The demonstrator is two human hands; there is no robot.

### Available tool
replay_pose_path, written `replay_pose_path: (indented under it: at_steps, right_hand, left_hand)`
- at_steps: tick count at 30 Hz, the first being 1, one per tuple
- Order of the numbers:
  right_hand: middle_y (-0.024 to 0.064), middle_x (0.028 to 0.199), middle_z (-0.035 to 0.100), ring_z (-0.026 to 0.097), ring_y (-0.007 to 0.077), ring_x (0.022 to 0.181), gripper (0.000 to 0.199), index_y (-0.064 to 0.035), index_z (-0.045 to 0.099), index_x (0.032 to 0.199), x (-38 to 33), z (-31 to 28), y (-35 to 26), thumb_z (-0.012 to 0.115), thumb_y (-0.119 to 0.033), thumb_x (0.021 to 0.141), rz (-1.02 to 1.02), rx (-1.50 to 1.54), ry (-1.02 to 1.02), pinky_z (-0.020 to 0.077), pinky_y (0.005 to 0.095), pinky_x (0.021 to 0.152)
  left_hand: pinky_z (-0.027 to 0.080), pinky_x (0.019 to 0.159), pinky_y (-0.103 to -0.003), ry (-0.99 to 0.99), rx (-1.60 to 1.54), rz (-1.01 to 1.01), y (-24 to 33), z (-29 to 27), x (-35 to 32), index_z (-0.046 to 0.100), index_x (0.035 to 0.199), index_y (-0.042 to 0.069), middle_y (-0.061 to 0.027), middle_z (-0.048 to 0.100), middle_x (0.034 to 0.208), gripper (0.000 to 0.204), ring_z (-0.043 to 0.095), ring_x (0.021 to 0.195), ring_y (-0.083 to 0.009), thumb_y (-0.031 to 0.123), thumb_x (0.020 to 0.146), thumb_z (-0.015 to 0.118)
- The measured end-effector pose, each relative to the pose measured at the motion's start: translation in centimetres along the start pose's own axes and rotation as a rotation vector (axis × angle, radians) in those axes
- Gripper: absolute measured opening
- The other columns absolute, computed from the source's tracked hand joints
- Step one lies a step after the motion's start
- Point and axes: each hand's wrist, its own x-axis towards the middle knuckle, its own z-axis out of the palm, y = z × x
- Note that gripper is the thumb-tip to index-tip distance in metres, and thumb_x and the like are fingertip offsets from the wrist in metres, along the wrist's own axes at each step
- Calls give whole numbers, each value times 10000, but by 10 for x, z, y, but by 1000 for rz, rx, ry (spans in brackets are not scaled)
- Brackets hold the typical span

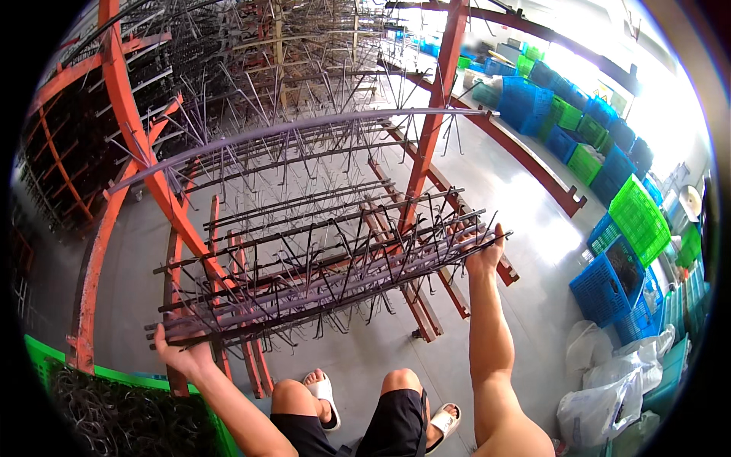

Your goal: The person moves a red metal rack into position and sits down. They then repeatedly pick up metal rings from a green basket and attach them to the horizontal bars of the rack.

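Note:
A bundle of long dark bars with many thin wire hooks (335, 295) lies crosswise in front of me, its right end higher in the picture than its left. My left hand (184, 353) is closed round the left ends of the bars, with its thumb up at their tips. At the right ends, my right hand (483, 256) grips the same bundle, thumb upright and fingers partly hidden behind the bars. Just beyond, more hooked bars (297, 207) rest on the orange metal rack (428, 129). A single purplish bar (304, 122) spans the rack higher up.
A green crate (164, 382) full of dark curled pieces stands at lower left. Rack feet (422, 314) stick out low toward me. Blue crates (609, 286), green crates (638, 217) and white plastic bags (609, 404) line the right side. Densely hung racks (251, 46) fill the back.

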Motion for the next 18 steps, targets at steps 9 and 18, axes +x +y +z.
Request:
replay_pose_path:
  at_steps: [9, 18]
  right_hand:
    - [323, 1316, 330, 371, 440, 1193, 886, 148, 242, 1286, -64, 7, -48, 599, -454, 743, -24, 254, -283, 317, 530, 1004]
    - [305, 1398, 210, 314, 407, 1258, 944, 126, 155, 1333, -258, -66, -163, 685, -370, 729, -263, 247, -283, 302, 486, 1039]
  left_hand:
    - [426, 884, -490, -233, -45, -187, 29, -10, -3, 552, 1069, -19, -164, 574, 1082, 411, 512, 1088, -354, 297, 808, 525]
    - [440, 905, -489, -481, 183, -252, 27, -4, -88, 439, 1225, -72, -266, 470, 1230, 531, 465, 1160, -362, 309, 857, 475]
